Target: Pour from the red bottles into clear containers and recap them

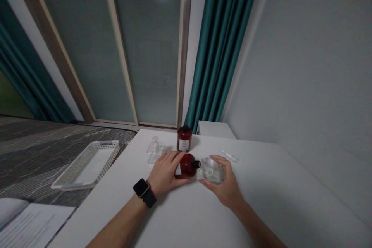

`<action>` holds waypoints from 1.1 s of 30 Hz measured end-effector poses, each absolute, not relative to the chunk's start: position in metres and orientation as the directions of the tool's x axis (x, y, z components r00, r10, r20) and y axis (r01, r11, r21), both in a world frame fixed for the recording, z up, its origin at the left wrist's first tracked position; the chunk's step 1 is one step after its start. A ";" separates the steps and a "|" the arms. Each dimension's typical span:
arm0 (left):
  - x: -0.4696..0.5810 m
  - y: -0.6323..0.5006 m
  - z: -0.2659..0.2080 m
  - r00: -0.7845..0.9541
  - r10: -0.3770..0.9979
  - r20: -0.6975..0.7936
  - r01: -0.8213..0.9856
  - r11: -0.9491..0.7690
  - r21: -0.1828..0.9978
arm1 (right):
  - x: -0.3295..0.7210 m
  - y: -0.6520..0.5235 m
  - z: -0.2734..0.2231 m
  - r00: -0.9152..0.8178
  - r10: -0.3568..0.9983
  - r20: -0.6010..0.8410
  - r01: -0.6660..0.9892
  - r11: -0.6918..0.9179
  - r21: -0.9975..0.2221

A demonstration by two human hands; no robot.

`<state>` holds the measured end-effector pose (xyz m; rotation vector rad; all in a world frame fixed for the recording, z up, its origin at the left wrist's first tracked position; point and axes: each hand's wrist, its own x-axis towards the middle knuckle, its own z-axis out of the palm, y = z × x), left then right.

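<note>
So the left hand (pixel 167 168) is curled round a tipped, glossy dark-red bottle (pixel 189 165) toward the white desk's (pixel 186 215) far edge. Its black neck meets or nearly meets a clear container (pixel 211 171), can't tell which. The right hand (pixel 228 186) grips that, thumb and fingers apart around it. A labelled dark-red bottle (pixel 183 135) stands closer to that edge.

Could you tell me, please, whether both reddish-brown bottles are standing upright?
No, only the rear bottle stands upright, while the front bottle is tipped sideways in the left hand.
</note>
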<state>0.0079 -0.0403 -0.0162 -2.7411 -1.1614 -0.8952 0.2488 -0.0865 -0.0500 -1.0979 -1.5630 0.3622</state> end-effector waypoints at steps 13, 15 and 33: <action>0.010 -0.042 -0.021 0.500 0.624 0.600 0.657 -0.725 0.206 | 0.252 -0.084 -0.043 0.046 0.786 0.616 0.463 0.529 -0.711; 0.010 -0.042 -0.022 0.492 0.624 0.608 0.660 -0.722 0.207 | 0.251 -0.084 -0.040 0.055 0.788 0.614 0.452 0.528 -0.719; 0.016 -0.045 -0.026 0.374 0.660 0.652 0.631 -0.696 0.342 | 0.252 -0.082 -0.014 -0.030 0.762 0.647 0.517 0.566 -0.642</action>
